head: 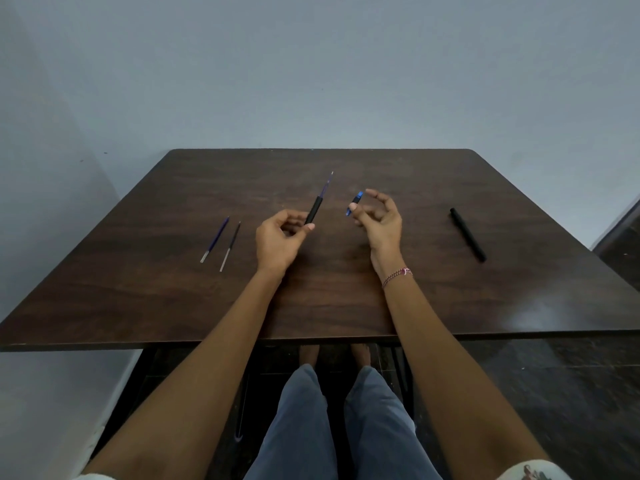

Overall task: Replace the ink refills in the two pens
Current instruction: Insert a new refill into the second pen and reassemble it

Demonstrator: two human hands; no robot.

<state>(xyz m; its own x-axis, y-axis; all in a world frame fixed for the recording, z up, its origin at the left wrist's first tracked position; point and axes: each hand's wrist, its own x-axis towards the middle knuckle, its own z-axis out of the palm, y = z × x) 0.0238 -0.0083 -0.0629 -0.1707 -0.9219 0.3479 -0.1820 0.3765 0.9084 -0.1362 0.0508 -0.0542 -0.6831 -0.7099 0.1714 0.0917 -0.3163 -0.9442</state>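
Two hands are up over the brown wooden table [329, 289]. We hold a black pen barrel [313, 211] in our left hand [277, 242]. Our thumb and first fingers are pinched shut around its lower end. The barrel tilts up and away from us. A thin blue refill [327, 184] sticks out of its far end, with a small silver tip at the top.

Our right hand [379, 221] holds a small blue pen piece [355, 204]. It is pinched near our fingertips, and the other fingers curl loosely open above it. We cannot tell just which part of the pen it is. A red and white thread bracelet [397, 276] is tied on that wrist.

On the left side of the table lie two loose refills, side by side but not touching. One is a blue refill [215, 240] and the other is a black refill [230, 246]. Well over on the right lies a black pen [468, 234], all in one piece, flat on the table.

Below the table edge we see our knees in blue jeans [339, 427].
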